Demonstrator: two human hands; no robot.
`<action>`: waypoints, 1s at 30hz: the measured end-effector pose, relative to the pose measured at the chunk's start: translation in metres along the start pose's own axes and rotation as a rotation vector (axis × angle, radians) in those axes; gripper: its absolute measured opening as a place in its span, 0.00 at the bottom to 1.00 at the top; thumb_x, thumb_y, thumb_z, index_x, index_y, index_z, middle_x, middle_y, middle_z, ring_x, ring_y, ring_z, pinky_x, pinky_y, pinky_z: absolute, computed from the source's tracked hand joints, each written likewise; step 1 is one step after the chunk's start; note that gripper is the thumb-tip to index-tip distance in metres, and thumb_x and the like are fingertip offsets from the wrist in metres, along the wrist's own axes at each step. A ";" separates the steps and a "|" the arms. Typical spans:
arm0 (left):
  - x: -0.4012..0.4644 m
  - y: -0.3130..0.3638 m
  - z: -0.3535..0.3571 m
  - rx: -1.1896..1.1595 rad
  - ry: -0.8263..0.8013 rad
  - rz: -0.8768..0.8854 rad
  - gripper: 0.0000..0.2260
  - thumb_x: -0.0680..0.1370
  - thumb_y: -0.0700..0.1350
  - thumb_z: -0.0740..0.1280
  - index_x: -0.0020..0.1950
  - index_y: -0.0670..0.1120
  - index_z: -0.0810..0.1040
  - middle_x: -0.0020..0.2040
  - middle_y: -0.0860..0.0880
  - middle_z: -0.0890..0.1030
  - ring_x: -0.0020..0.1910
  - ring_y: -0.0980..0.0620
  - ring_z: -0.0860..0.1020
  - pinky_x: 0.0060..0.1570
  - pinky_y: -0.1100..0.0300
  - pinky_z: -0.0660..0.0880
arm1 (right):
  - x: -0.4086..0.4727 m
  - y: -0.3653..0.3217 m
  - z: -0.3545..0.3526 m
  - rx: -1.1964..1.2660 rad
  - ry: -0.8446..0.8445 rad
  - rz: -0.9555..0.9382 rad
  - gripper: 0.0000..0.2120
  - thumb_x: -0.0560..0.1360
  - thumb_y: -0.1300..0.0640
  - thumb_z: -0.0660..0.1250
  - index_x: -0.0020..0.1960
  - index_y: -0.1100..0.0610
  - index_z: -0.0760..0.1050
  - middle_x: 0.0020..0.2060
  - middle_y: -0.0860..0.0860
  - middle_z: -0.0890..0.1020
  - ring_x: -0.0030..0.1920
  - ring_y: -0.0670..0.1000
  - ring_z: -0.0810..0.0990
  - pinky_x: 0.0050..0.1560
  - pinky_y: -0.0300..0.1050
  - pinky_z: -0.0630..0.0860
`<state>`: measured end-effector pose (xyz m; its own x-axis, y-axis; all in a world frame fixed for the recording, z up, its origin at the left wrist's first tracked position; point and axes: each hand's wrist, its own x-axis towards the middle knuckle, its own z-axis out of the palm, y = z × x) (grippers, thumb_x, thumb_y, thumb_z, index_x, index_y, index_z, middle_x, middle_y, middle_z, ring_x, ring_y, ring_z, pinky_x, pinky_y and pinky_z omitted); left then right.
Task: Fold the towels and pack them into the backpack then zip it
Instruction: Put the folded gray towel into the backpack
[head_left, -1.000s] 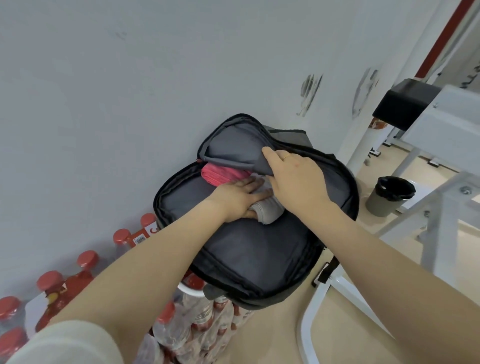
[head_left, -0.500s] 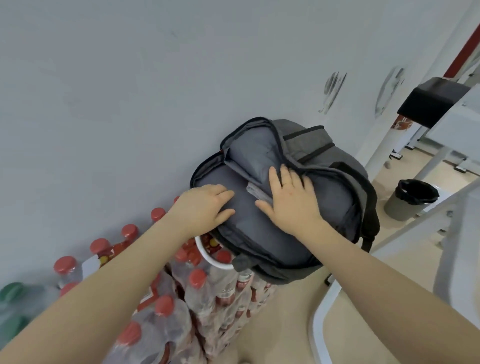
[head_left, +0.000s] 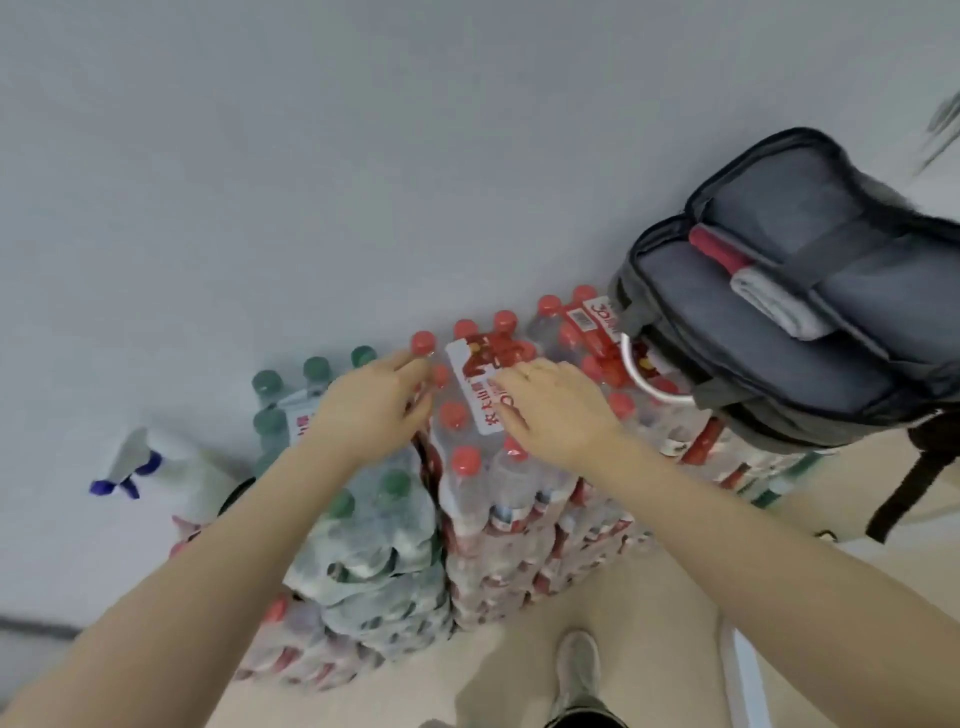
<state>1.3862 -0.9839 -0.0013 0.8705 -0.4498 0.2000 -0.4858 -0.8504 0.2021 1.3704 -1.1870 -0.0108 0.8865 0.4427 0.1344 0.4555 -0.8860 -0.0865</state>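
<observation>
The grey backpack (head_left: 769, 332) lies at the right on stacked bottle packs, against the wall, its main compartment unzipped. A red towel (head_left: 719, 249) and a grey towel (head_left: 779, 306) show in the opening. My left hand (head_left: 376, 402) and my right hand (head_left: 558, 410) are off the bag, to its left, hovering over a pack of red-capped water bottles (head_left: 483, 415). Both hands have loosely spread fingers and hold nothing.
Shrink-wrapped packs of green-capped bottles (head_left: 363, 514) stand left of the red-capped ones. A spray bottle with a blue trigger (head_left: 140, 462) sits by the wall at the left. A white ring (head_left: 649, 374) lies under the bag's edge. My shoe (head_left: 576, 670) is on the beige floor.
Both hands left the backpack and moved left over the bottle packs. My view swung left and down, so the backpack now sits at the right with its opening showing the towels.
</observation>
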 end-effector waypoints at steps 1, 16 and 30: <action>-0.018 -0.008 -0.003 0.012 -0.015 -0.054 0.26 0.71 0.57 0.48 0.53 0.43 0.77 0.47 0.44 0.78 0.42 0.42 0.78 0.36 0.54 0.73 | 0.001 -0.015 0.005 0.015 -0.007 -0.024 0.14 0.79 0.52 0.54 0.59 0.57 0.71 0.55 0.53 0.78 0.56 0.55 0.75 0.51 0.49 0.69; -0.314 0.021 -0.014 -0.013 0.096 -0.874 0.11 0.79 0.48 0.58 0.58 0.46 0.73 0.52 0.48 0.78 0.48 0.47 0.77 0.44 0.57 0.71 | -0.051 -0.208 0.044 0.120 -0.312 -0.635 0.15 0.80 0.49 0.53 0.61 0.54 0.69 0.53 0.52 0.79 0.52 0.55 0.77 0.44 0.49 0.74; -0.588 0.188 -0.021 -0.035 0.280 -1.614 0.09 0.78 0.47 0.60 0.55 0.46 0.73 0.48 0.50 0.76 0.47 0.47 0.76 0.42 0.57 0.71 | -0.224 -0.409 0.070 0.140 -0.545 -1.257 0.17 0.78 0.46 0.56 0.63 0.54 0.69 0.55 0.53 0.79 0.56 0.57 0.76 0.53 0.53 0.74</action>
<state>0.7811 -0.8737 -0.0611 0.4088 0.9099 -0.0709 0.8542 -0.3541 0.3808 0.9913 -0.9139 -0.0751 -0.2197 0.9544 -0.2021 0.9420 0.1536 -0.2984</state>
